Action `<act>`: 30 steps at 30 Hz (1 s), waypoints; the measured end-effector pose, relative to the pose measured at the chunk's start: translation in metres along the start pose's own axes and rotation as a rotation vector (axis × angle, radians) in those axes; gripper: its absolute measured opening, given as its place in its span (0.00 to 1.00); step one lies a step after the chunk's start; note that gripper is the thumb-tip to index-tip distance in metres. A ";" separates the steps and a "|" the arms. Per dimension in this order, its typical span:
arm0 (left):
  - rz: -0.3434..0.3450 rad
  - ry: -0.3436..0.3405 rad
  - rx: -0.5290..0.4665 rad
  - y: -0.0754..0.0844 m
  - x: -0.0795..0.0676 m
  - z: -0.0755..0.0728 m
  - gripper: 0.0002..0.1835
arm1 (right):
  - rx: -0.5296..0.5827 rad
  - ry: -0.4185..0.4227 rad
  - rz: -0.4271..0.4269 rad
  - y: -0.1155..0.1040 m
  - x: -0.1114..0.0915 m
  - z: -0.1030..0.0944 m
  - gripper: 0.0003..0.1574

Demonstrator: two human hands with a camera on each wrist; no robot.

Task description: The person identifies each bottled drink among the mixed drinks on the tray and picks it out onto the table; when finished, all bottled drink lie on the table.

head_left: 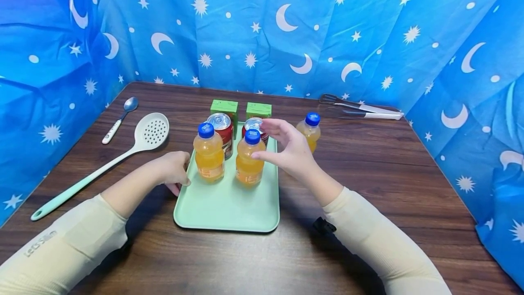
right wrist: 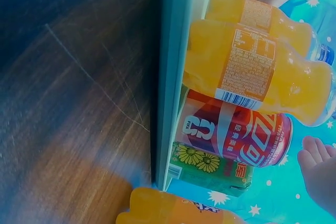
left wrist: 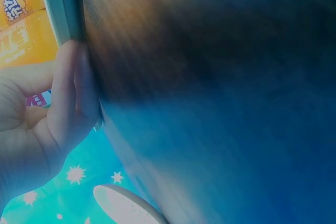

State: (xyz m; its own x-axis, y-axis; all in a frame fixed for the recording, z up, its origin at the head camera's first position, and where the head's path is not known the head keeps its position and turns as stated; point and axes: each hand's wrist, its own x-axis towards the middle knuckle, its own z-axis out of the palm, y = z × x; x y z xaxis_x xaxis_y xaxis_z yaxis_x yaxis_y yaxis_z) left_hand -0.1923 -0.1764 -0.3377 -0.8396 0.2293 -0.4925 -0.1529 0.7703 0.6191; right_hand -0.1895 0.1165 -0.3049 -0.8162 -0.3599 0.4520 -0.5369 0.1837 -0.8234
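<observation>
A pale green tray lies on the table, and my left hand pinches its left rim between thumb and fingers. On the tray two orange-juice bottles with blue caps stand upright side by side, the right bottle nearer my right hand. That hand is spread beside the right bottle, thumb in front and fingers behind. In the right wrist view the hand shows apart from the bottle. Behind the bottles stand two red drink cans, partly hidden, and two green drink cartons.
A third juice bottle stands on the table right of the tray. At the left lie a slotted skimmer and a small spoon. Tongs lie at the back right. A blue starry curtain encloses the table.
</observation>
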 end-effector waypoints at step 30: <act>-0.001 0.001 0.002 0.001 0.000 0.000 0.18 | -0.051 -0.039 0.037 -0.027 -0.005 0.008 0.42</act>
State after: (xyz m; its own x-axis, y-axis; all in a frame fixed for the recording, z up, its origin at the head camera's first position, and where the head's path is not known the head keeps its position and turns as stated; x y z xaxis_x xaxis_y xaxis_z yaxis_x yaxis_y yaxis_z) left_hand -0.1929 -0.1758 -0.3370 -0.8399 0.2281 -0.4925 -0.1527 0.7715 0.6177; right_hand -0.1689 0.1058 -0.2881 -0.8271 -0.3871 0.4075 -0.5178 0.2432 -0.8202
